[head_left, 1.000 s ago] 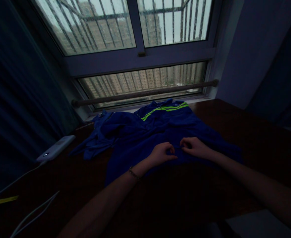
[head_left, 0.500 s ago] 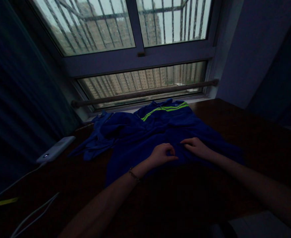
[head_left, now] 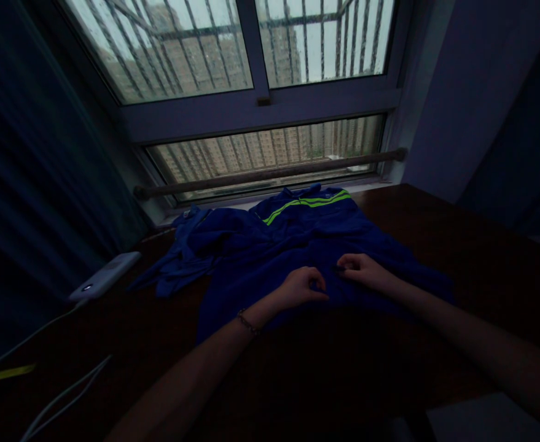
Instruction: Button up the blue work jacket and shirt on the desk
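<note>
A blue garment (head_left: 251, 270), with a collar and bright yellow-green stripes across its upper part, lies spread on a dark wooden table. My left hand (head_left: 301, 287) rests over its lower middle, fingers curved and thumb apart, with a gap between them; no cloth shows clearly gripped there. Just to the right, my right hand (head_left: 362, 271) has its thumb and fingers closed on a small dark bit of the garment's front. Dim light hides the finer detail at both sets of fingertips. A bracelet (head_left: 247, 323) circles my left wrist.
On the left are a white power bank-like device (head_left: 106, 276) with a cable, a yellow strip (head_left: 9, 372) and a white cable loop (head_left: 69, 399). A barred window (head_left: 260, 153) with a rail stands behind the table (head_left: 426, 227). Curtains (head_left: 34, 184) hang left. A pale object (head_left: 486, 417) lies lower right.
My right hand's fingers have drawn in and now pinch a dark bit of the garment. My left hand has hardly moved. The view has shifted very slightly.
</note>
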`<state>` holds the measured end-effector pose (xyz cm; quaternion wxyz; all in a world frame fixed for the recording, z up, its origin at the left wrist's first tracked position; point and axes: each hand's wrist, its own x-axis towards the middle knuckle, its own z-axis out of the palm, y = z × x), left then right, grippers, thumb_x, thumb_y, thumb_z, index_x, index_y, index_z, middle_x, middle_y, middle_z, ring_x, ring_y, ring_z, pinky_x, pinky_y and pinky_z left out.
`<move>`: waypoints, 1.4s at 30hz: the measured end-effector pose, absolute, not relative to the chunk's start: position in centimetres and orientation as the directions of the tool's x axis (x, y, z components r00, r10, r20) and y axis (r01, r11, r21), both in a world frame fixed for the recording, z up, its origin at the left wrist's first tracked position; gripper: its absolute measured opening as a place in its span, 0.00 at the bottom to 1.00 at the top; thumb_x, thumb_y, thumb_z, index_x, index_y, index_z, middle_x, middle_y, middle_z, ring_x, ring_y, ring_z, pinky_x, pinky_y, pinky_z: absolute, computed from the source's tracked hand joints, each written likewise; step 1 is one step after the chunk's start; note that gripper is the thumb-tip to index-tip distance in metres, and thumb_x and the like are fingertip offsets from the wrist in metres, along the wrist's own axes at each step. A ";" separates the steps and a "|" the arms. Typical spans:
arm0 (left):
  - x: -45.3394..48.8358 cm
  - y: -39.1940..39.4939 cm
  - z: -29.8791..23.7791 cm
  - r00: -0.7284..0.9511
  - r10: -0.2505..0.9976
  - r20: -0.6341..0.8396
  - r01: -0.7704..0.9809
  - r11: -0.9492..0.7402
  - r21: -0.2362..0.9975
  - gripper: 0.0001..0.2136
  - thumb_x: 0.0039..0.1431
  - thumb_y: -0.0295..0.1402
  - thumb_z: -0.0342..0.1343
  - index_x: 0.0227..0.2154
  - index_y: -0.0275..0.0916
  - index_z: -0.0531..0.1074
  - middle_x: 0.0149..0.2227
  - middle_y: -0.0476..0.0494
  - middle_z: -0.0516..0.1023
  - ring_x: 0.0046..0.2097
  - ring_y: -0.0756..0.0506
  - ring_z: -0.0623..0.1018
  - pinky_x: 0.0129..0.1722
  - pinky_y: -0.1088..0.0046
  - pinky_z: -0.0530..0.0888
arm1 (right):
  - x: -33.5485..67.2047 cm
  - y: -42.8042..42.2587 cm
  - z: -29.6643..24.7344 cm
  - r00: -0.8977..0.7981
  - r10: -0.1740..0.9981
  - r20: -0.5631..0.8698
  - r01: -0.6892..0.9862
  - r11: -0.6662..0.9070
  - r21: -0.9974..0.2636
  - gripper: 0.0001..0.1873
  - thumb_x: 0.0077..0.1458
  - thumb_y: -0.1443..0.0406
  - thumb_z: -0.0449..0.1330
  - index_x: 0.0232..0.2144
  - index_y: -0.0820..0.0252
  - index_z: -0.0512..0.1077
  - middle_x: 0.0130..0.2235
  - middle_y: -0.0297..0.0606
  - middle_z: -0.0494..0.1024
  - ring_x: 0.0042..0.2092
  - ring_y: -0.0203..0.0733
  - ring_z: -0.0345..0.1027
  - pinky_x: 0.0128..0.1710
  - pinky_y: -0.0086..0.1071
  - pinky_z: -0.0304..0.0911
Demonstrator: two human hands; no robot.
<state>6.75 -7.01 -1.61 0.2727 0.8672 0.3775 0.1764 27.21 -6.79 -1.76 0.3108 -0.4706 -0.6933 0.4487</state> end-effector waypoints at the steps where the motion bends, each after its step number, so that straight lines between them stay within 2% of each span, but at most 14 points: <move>1: 6.9 -7.2 -1.5 0.634 0.768 0.098 0.565 -0.545 0.620 0.12 0.39 0.40 0.60 0.26 0.36 0.71 0.27 0.50 0.70 0.30 0.52 0.67 0.28 0.79 0.62 | 27.0 -7.0 -1.6 -0.357 0.934 0.003 0.348 0.136 -0.927 0.12 0.40 0.62 0.58 0.28 0.63 0.66 0.19 0.26 0.62 0.21 0.29 0.54 0.21 0.23 0.49; 5: 7.4 -8.0 -0.8 0.532 0.839 0.110 0.547 -0.441 0.712 0.10 0.41 0.38 0.59 0.24 0.36 0.70 0.22 0.52 0.69 0.25 0.54 0.66 0.22 0.81 0.60 | 26.3 -8.5 -0.5 -0.339 0.939 0.051 0.297 0.159 -0.942 0.14 0.39 0.58 0.60 0.26 0.64 0.66 0.21 0.28 0.62 0.24 0.29 0.54 0.23 0.24 0.50; 7: 7.8 -8.5 -0.4 0.468 0.880 0.085 0.502 -0.343 0.794 0.10 0.41 0.37 0.59 0.23 0.35 0.69 0.20 0.52 0.69 0.22 0.54 0.67 0.20 0.81 0.60 | 26.1 -9.1 0.1 -0.359 0.933 0.030 0.306 0.148 -0.940 0.15 0.41 0.56 0.59 0.25 0.64 0.67 0.21 0.29 0.63 0.23 0.29 0.54 0.22 0.24 0.49; 11: 8.3 -9.0 0.3 0.389 0.915 -0.105 0.332 -0.033 0.943 0.10 0.44 0.36 0.58 0.23 0.32 0.68 0.19 0.48 0.72 0.19 0.53 0.70 0.19 0.79 0.65 | 26.0 -9.7 0.4 -0.371 0.928 -0.015 0.263 0.090 -0.961 0.17 0.45 0.54 0.55 0.21 0.64 0.65 0.17 0.28 0.60 0.20 0.28 0.52 0.19 0.24 0.45; 13: 8.3 -9.0 0.6 0.382 0.907 -0.178 0.245 0.086 0.966 0.10 0.44 0.35 0.58 0.24 0.32 0.67 0.20 0.45 0.73 0.21 0.51 0.73 0.21 0.77 0.69 | 26.1 -9.6 0.3 -0.344 0.939 -0.007 0.230 0.077 -0.970 0.18 0.46 0.54 0.55 0.19 0.64 0.64 0.17 0.28 0.60 0.19 0.28 0.52 0.19 0.24 0.45; 16: 8.2 -9.0 0.9 0.373 0.899 -0.231 0.171 0.178 0.969 0.10 0.44 0.34 0.59 0.24 0.31 0.67 0.21 0.43 0.75 0.23 0.49 0.75 0.24 0.75 0.71 | 26.2 -9.5 0.3 -0.329 0.944 0.006 0.225 0.084 -0.971 0.18 0.47 0.54 0.54 0.17 0.63 0.62 0.17 0.28 0.61 0.19 0.28 0.52 0.20 0.24 0.47; 21: 8.4 -9.2 0.9 0.343 0.907 -0.245 0.136 0.211 0.968 0.06 0.46 0.29 0.57 0.24 0.31 0.66 0.20 0.44 0.74 0.22 0.49 0.75 0.23 0.76 0.72 | 26.1 -9.4 0.4 -0.378 0.924 0.065 0.278 0.180 -0.944 0.21 0.48 0.53 0.53 0.15 0.64 0.64 0.17 0.30 0.63 0.21 0.29 0.56 0.23 0.25 0.51; 25: 8.7 -9.2 0.3 0.332 0.917 -0.223 0.103 0.200 0.974 0.05 0.46 0.27 0.56 0.23 0.31 0.66 0.19 0.45 0.74 0.22 0.49 0.75 0.24 0.76 0.72 | 26.0 -9.2 0.0 -0.371 0.928 -0.027 0.178 0.042 -0.983 0.24 0.48 0.50 0.50 0.20 0.66 0.68 0.20 0.35 0.69 0.22 0.31 0.61 0.24 0.27 0.56; 28: 8.7 -9.1 -0.2 0.335 0.925 -0.182 0.079 0.165 0.983 0.06 0.45 0.28 0.58 0.24 0.31 0.66 0.19 0.45 0.74 0.23 0.49 0.75 0.25 0.75 0.72 | 26.0 -9.1 -0.1 -0.390 0.918 -0.067 0.168 0.000 -0.986 0.21 0.45 0.51 0.55 0.24 0.67 0.69 0.22 0.37 0.71 0.23 0.32 0.63 0.23 0.27 0.57; 32: 8.7 -9.3 -0.7 0.342 0.930 -0.137 0.062 0.124 0.990 0.10 0.43 0.34 0.58 0.24 0.31 0.67 0.19 0.47 0.73 0.24 0.49 0.75 0.26 0.76 0.71 | 25.9 -9.4 -0.4 -0.379 0.925 0.008 0.305 0.133 -0.943 0.14 0.42 0.57 0.59 0.24 0.65 0.70 0.20 0.34 0.71 0.23 0.33 0.63 0.22 0.26 0.57; 37: 9.3 -9.7 -1.2 0.295 0.942 -0.157 0.072 0.142 0.987 0.14 0.41 0.40 0.59 0.21 0.32 0.68 0.19 0.51 0.70 0.21 0.53 0.71 0.24 0.77 0.70 | 25.7 -9.8 -1.0 -0.354 0.917 0.185 0.505 0.354 -0.787 0.07 0.43 0.63 0.58 0.22 0.62 0.69 0.20 0.31 0.69 0.23 0.31 0.62 0.21 0.24 0.54; 42: 9.6 -9.7 -1.9 0.211 0.961 -0.181 0.052 0.174 0.983 0.12 0.37 0.36 0.61 0.20 0.33 0.66 0.16 0.54 0.66 0.19 0.55 0.67 0.22 0.79 0.67 | 25.4 -10.0 -1.5 -0.382 0.905 0.187 0.514 0.376 -0.771 0.04 0.44 0.65 0.57 0.24 0.61 0.66 0.20 0.31 0.68 0.23 0.30 0.61 0.21 0.23 0.54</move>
